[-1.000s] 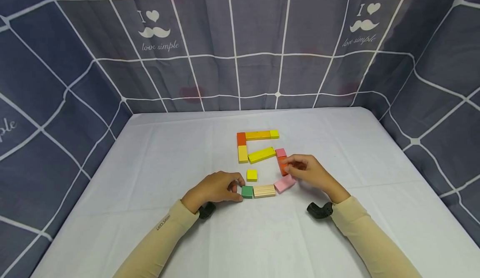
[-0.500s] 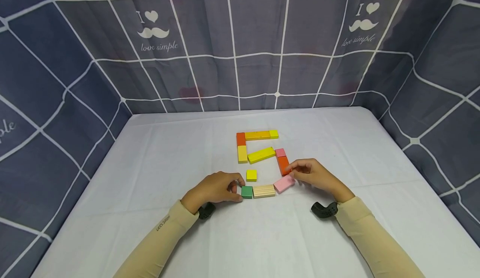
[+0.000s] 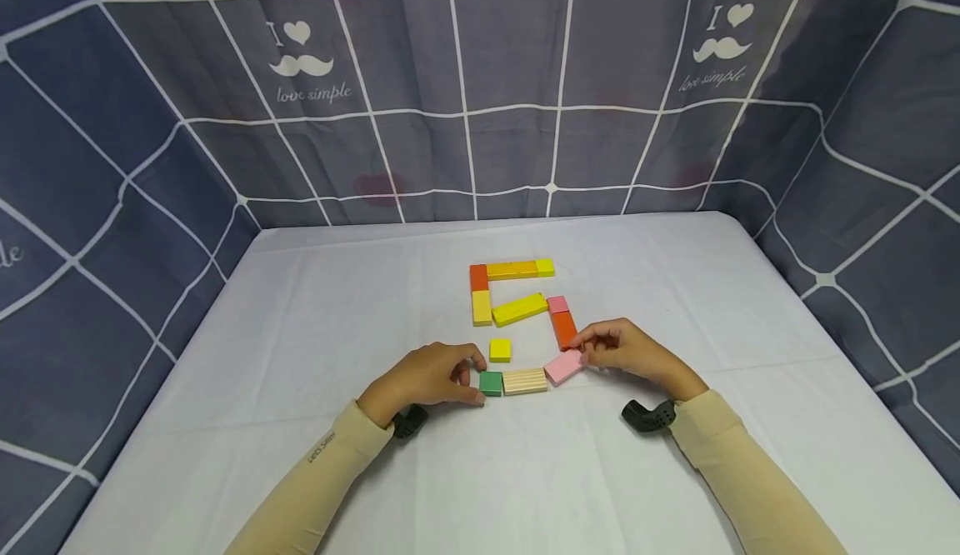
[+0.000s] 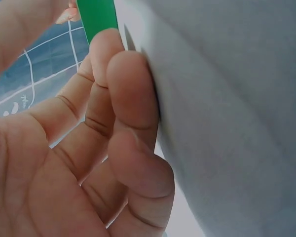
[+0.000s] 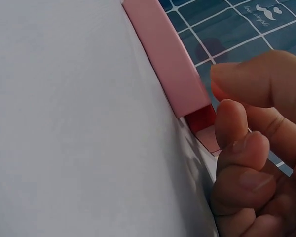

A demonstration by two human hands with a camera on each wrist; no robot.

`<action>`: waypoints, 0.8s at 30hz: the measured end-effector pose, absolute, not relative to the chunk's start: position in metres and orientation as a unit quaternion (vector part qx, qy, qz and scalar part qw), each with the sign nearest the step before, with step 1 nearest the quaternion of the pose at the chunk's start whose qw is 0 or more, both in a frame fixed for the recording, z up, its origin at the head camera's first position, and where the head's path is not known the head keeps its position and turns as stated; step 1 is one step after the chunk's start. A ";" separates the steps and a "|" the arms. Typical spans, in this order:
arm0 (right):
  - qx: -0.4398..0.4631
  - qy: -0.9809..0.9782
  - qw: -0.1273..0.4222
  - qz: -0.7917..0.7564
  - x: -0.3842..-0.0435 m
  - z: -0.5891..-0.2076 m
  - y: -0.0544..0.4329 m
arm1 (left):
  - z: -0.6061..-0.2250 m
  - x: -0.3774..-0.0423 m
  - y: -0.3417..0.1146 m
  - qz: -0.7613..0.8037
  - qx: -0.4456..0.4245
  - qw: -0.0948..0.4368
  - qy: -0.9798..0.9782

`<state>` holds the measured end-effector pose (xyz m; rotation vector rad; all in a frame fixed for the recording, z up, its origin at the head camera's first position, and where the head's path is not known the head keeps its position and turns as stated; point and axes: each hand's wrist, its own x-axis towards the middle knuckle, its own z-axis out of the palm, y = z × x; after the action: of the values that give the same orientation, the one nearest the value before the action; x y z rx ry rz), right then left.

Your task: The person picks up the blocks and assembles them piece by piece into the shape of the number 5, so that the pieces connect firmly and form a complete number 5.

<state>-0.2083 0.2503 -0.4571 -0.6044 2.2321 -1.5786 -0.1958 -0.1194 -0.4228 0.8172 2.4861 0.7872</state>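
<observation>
In the head view my left hand point(image 3: 431, 380) rests at the left end of the front row. Its fingertips lie right at the green block point(image 3: 491, 383), which shows by the fingers in the left wrist view. A striped wooden block point(image 3: 524, 382) follows to the right, then a tilted pink block point(image 3: 564, 367). Beside that pink block's right end is my right hand point(image 3: 626, 351), its index fingertip at the lower end of the orange-red block point(image 3: 564, 331). In the right wrist view, the thumb and fingers sit loosely bent by the long pink block point(image 5: 167, 59), nothing gripped.
Farther back, an orange-red block point(image 3: 478, 277), an orange-yellow bar point(image 3: 512, 270) and several yellow blocks form a bent line. A yellow bar point(image 3: 521, 309) leads to a small pink block point(image 3: 557, 303). One yellow square block point(image 3: 499, 350) lies alone on the white cloth point(image 3: 337, 305).
My right hand has drawn back from over the orange-red block, slightly right and toward me, to the pink block's end. My left hand has stayed by the green block.
</observation>
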 end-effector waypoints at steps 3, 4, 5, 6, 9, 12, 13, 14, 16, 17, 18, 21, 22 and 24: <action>-0.214 0.781 0.175 -0.560 -0.208 -0.458 0.251 | -0.423 -0.196 -0.120 0.279 0.294 0.201 0.892; -0.213 0.782 0.177 -0.559 -0.208 -0.458 0.252 | -0.423 -0.196 -0.120 0.278 0.296 0.199 0.892; -0.213 0.783 0.177 -0.557 -0.208 -0.458 0.252 | -0.423 -0.197 -0.120 0.278 0.298 0.197 0.892; -0.213 0.785 0.176 -0.555 -0.208 -0.458 0.252 | -0.423 -0.197 -0.120 0.278 0.300 0.193 0.892; -0.216 0.789 0.174 -0.549 -0.209 -0.459 0.253 | -0.423 -0.197 -0.120 0.280 0.305 0.181 0.892; -0.220 0.790 0.170 -0.546 -0.209 -0.460 0.253 | -0.424 -0.197 -0.120 0.283 0.301 0.173 0.894; -0.222 0.790 0.170 -0.546 -0.209 -0.461 0.253 | -0.424 -0.197 -0.120 0.285 0.297 0.173 0.895; -0.223 0.791 0.170 -0.544 -0.209 -0.461 0.253 | -0.424 -0.197 -0.120 0.286 0.294 0.173 0.895; -0.225 0.791 0.170 -0.544 -0.209 -0.462 0.254 | -0.423 -0.197 -0.119 0.287 0.290 0.167 0.897; -0.224 0.791 0.170 -0.543 -0.209 -0.462 0.254 | -0.423 -0.197 -0.119 0.288 0.288 0.162 0.899; -0.225 0.791 0.168 -0.543 -0.210 -0.463 0.254 | -0.422 -0.197 -0.118 0.291 0.286 0.157 0.899; -0.223 0.793 0.165 -0.543 -0.210 -0.463 0.255 | -0.421 -0.200 -0.116 0.293 0.285 0.137 0.902; -0.223 0.794 0.163 -0.541 -0.211 -0.463 0.255 | -0.420 -0.201 -0.115 0.295 0.282 0.131 0.903; -0.225 0.795 0.160 -0.540 -0.211 -0.463 0.255 | -0.418 -0.204 -0.114 0.300 0.274 0.124 0.905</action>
<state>-0.2114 0.2547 -0.4634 -0.6418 2.2728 -1.5422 -0.2045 -0.1137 -0.4185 0.7992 2.6392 0.8752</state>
